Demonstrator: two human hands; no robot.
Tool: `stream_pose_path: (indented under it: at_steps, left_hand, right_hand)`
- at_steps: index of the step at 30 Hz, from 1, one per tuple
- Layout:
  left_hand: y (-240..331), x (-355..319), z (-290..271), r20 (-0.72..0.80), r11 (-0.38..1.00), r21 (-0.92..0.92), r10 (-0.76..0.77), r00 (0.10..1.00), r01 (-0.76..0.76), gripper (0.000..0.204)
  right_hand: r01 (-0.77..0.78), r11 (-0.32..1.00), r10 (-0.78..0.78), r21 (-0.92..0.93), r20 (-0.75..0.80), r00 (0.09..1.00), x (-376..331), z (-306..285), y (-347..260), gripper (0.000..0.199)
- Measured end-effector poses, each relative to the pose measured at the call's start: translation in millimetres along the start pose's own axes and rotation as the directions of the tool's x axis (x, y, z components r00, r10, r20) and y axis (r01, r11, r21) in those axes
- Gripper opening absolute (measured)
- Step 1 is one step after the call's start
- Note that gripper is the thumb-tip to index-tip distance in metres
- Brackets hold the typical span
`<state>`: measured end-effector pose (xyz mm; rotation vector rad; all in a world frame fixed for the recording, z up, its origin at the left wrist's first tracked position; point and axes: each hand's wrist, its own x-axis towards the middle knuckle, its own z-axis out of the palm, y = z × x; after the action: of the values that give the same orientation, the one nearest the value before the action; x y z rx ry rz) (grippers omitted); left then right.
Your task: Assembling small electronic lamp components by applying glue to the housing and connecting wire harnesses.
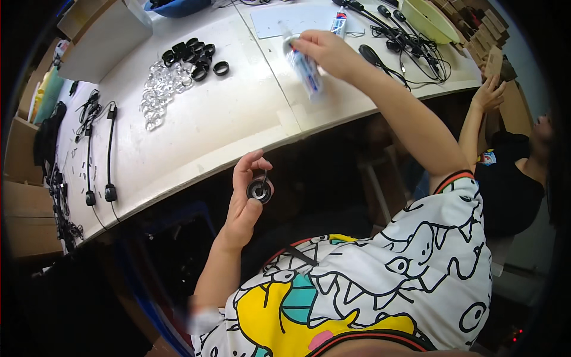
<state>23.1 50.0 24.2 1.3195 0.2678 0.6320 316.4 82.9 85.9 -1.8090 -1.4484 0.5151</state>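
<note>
The right hand (326,52) is pinching a blurry white-and-blue tube (307,75) over the worktop (220,131), hiding part of it. The left hand (241,211) is gripping a round black piece (259,190), its back hiding.

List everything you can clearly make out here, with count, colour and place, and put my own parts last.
Held squeeze tube: one, white-blue, right hand
Second squeeze tube: one, white-blue, table's far side
Round part: one, black with silvery centre, left hand
Black rings: many, black, left of table seam
Clear rings: many, transparent, beside black rings
Flat sheet: one, pale blue, table's far side
Left cords: several, black, table's left end
Right cords: several, black, table's far right
Blue basin: one, blue, top left
Yellow basin: one, pale yellow, top right
Carton: one, white-brown, upper left
Worktable: one seamed surface, off-white, ahead
Co-worker: one, black top, right
Left hand: one, bare, below table edge
Right hand: one, bare, above table
</note>
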Motion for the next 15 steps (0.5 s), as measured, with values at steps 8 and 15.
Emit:
stream_pose_path:
  at_steps: [8,15]
  left_hand:
    - [6.0,-7.3,-6.5,-0.138,0.909,0.399,0.189,0.972,-0.121,0.027]
    - [32.5,-13.3,-1.2,-0.147,0.987,-0.158,-0.009,0.989,-0.015,0.034]
  right_hand:
    - [-0.216,0.829,0.156,-0.516,-0.158,0.975,56.7,-12.4,25.1,0.043]
    - [-0.156,0.986,0.046,0.065,0.785,0.618,-72.2,-1.9,-80.7,0.021]
